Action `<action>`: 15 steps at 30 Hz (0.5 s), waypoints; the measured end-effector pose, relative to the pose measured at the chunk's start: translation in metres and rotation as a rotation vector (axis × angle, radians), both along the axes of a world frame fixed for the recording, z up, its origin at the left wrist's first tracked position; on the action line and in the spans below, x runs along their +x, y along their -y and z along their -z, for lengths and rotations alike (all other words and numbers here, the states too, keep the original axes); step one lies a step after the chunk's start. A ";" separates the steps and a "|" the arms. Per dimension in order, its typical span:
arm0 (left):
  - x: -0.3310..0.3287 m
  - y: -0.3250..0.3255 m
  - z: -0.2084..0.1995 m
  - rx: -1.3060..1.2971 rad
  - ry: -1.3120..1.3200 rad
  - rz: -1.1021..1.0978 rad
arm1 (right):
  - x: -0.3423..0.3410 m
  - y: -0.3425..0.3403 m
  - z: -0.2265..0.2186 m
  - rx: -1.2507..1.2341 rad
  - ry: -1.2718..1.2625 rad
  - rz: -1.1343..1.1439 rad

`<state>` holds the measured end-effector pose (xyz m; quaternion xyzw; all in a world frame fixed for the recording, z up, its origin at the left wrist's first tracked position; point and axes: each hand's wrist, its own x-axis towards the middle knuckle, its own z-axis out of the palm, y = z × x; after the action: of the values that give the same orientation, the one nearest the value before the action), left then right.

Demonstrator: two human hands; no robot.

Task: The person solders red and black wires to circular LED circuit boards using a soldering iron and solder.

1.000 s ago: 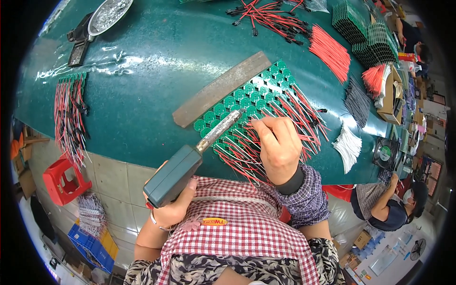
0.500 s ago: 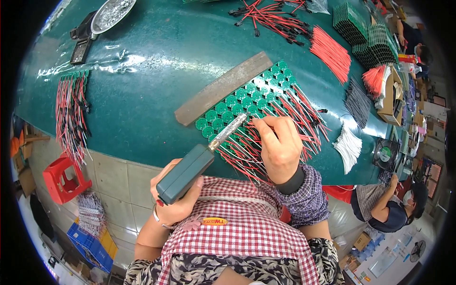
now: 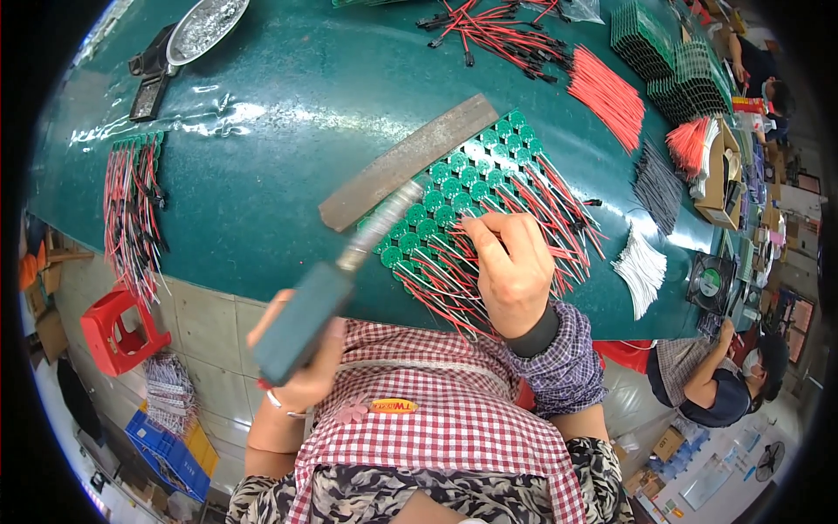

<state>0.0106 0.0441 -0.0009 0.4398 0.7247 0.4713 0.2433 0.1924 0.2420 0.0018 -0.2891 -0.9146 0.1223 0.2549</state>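
Bench work, head view. The left hand (image 3: 301, 375) has its fingers wrapped around the handle of a soldering iron (image 3: 305, 319); both hand and tool are blurred. The iron's metal barrel slants up and right, its tip over the sheet of round green boards (image 3: 458, 163), near the metal bar (image 3: 408, 163) lying along the far-left side of the sheet. Blur prevents telling whether the tip touches a board; it is clearly apart from the right fingertips.

The right hand (image 3: 517, 272) is over the sheet, thumb and forefinger together, pinched on what looks like one of the red and white wires (image 3: 572, 223). The exact contact point is too small to confirm. The sheet lies on the green table (image 3: 262, 183) in front of the person; wires fan from its nearer and right-hand boards, while those toward the bar are bare.

Judged step: joining wires to boards one at a time, partway through the sheet. The next move probably calls for the right pinch to keep its wire steady on the pad and the iron tip to meet that joint, clear of the fingers. Loose red wires (image 3: 607, 100) and white wires (image 3: 639, 272) lie to the right, within reach.
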 end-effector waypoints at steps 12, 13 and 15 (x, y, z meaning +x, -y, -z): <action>-0.096 -0.064 -0.068 0.591 -0.193 -0.633 | 0.006 0.000 0.003 0.017 0.006 -0.030; -0.113 -0.081 -0.052 0.497 -0.299 -0.700 | 0.007 0.000 0.006 0.019 -0.011 -0.046; -0.146 -0.090 -0.016 0.266 -0.362 -0.761 | 0.008 0.001 0.007 0.010 0.002 -0.035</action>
<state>-0.1352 0.1340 0.0151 0.2445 0.7990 0.5319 -0.1374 0.2005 0.2411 -0.0053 -0.2717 -0.9204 0.1219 0.2533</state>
